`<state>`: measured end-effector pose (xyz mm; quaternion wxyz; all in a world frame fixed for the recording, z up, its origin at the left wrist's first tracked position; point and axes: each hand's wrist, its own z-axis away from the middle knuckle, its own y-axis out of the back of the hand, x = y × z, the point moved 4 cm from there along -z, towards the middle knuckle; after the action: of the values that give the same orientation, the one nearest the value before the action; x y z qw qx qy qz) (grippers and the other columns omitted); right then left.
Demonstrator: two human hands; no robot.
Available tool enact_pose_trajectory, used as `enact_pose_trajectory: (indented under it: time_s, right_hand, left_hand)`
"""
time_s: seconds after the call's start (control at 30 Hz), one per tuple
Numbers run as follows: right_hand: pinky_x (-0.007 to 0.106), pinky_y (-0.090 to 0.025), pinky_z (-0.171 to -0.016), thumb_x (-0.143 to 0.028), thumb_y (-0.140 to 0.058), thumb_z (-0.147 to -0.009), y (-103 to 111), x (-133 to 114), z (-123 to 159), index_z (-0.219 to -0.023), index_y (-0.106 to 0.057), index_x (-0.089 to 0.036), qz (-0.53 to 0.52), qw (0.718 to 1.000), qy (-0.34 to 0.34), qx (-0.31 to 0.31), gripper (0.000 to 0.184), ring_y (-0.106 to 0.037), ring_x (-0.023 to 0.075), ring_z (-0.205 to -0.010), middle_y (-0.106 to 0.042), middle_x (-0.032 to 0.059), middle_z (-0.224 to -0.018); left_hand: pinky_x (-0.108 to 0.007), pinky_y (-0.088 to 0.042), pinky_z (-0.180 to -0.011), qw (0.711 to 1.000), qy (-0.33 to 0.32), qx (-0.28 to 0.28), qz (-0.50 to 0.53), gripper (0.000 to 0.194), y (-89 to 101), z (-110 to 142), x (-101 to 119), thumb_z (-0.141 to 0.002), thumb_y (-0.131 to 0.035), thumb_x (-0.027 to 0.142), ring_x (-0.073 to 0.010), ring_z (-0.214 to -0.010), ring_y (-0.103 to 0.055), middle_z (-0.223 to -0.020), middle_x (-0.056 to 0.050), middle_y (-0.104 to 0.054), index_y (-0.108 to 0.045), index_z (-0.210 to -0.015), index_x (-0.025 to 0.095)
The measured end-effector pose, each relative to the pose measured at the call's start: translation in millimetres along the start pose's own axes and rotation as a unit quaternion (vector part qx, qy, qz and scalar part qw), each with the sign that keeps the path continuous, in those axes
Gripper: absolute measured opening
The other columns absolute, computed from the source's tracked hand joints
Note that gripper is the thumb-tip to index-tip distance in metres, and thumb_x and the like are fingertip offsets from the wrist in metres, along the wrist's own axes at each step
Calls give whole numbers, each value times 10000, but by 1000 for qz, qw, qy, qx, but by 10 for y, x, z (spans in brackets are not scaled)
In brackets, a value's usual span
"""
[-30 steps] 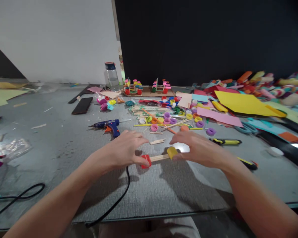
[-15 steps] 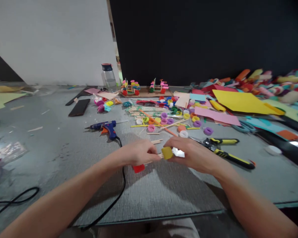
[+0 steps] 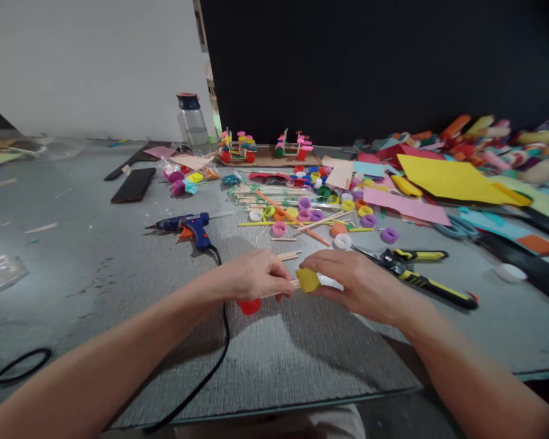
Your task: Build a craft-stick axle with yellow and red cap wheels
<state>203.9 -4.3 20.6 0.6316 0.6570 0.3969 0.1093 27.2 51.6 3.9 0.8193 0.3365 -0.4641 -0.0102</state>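
My left hand [image 3: 258, 275] is closed, with fingertips pinching thin wooden sticks [image 3: 271, 294] low over the table's front. A red bottle cap [image 3: 249, 306] sits at the left end of these sticks, partly below the hand. At their right end is a yellow cap [image 3: 308, 280], gripped between the thumb and fingers of my right hand [image 3: 363, 281]. Something white [image 3: 330, 282] shows within the right hand's grasp; what it is I cannot make out. Just beyond the left hand lie a few loose sticks [image 3: 289, 256].
A blue glue gun [image 3: 194, 229] with a black cord [image 3: 226, 335] lies left. Yellow-black wire strippers [image 3: 405, 268] are on the right. Coloured caps [image 3: 304, 214], sticks and papers [image 3: 452, 183] spread behind. Two small wheeled models [image 3: 238, 148] and a bottle [image 3: 193, 125] stand at the back.
The view has shifted slightly. Both hands keep their hold; the left fingers have moved a little along the sticks toward the yellow cap, and the red cap appears turned.
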Motion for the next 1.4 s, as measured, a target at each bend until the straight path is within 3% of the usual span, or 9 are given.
enact_pose_trajectory:
  time_s: [0.3, 0.6, 0.83, 0.9, 0.97, 1.03, 1.07, 1.2, 1.4]
  right_hand:
    - [399, -521, -878, -198, -593, -1003, -27, -49, 0, -1165, -628, -201, 12, 1000, 3, -4, 166, -666, 260, -1029, -711, 98, -1101]
    - [396, -505, -811, -172, -583, -1004, -91, -60, -24, -1125, -636, -143, 42, 999, 29, -13, 135, -648, 262, -945, -699, 108, -1029]
    - [379, -503, -773, -215, -653, -966, -190, 41, -75, -1098, -659, -150, 5, 1000, -14, -28, 147, -651, 255, -913, -696, 101, -998]
    - [380, -506, -785, -233, -657, -966, -198, 62, -68, -1092, -656, -152, -5, 1000, -18, -21, 150, -651, 255, -927, -694, 104, -1006]
    - [383, -507, -808, -239, -653, -968, -197, 78, -60, -1082, -650, -156, -12, 1000, -16, -11, 140, -647, 255, -948, -690, 103, -1010]
    - [380, -505, -820, -246, -649, -972, -194, 89, -58, -1061, -645, -163, -16, 1000, -14, -7, 121, -639, 251, -954, -682, 95, -1001]
    - [377, -504, -821, -250, -649, -974, -192, 91, -60, -1054, -642, -168, -17, 1000, -14, -7, 115, -636, 246, -951, -678, 90, -998]
    - [362, -494, -810, -242, -671, -962, -179, 87, -79, -1018, -625, -187, -9, 1000, -22, -7, 91, -626, 233, -939, -672, 70, -990]
    - [362, -487, -804, -196, -667, -952, -177, 63, -78, -946, -610, -188, -4, 1000, -30, 1, 57, -621, 233, -916, -667, 64, -942]
  left_hand:
    - [-238, -302, -508, 1000, 6, 8, -13, 277, 4, 4, -3, -867, -600, 362, -79, -484, -437, -566, 36, -583, -732, -712, 174]
    - [-232, -374, -593, 999, 8, 5, -33, 263, -24, -29, -38, -855, -577, 359, -125, -666, -606, -760, -4, -739, -747, -766, 180]
    - [-268, -325, -620, 993, 16, 0, -117, 229, 50, -65, 59, -846, -627, 345, -128, -609, -525, -616, 16, -619, -724, -721, 180]
    - [-285, -341, -690, 989, 10, 21, -145, 244, 132, 7, 106, -857, -664, 416, -158, -705, -563, -692, 4, -649, -745, -810, 190]
    - [-313, -362, -794, 982, 2, 63, -180, 335, 238, 147, 139, -843, -712, 493, -224, -926, -609, -944, -36, -715, -747, -1000, 199]
    - [-346, -368, -873, 948, -23, 128, -292, 511, 337, 335, 168, -788, -788, 530, -291, -1120, -586, -1167, -72, -692, -695, -1177, 213]
    - [-351, -374, -869, 932, -23, 140, -333, 553, 358, 428, 158, -756, -822, 529, -304, -1125, -583, -1179, -81, -681, -681, -1182, 205]
    - [-332, -361, -701, 916, 71, 113, -379, 406, 314, 667, -52, -758, -842, 452, -267, -873, -625, -982, -69, -674, -665, -987, 167]
    - [-328, -379, -731, 939, 41, 127, -318, 182, 180, 655, -259, -934, -635, 386, -224, -874, -628, -930, -26, -669, -669, -957, 209]
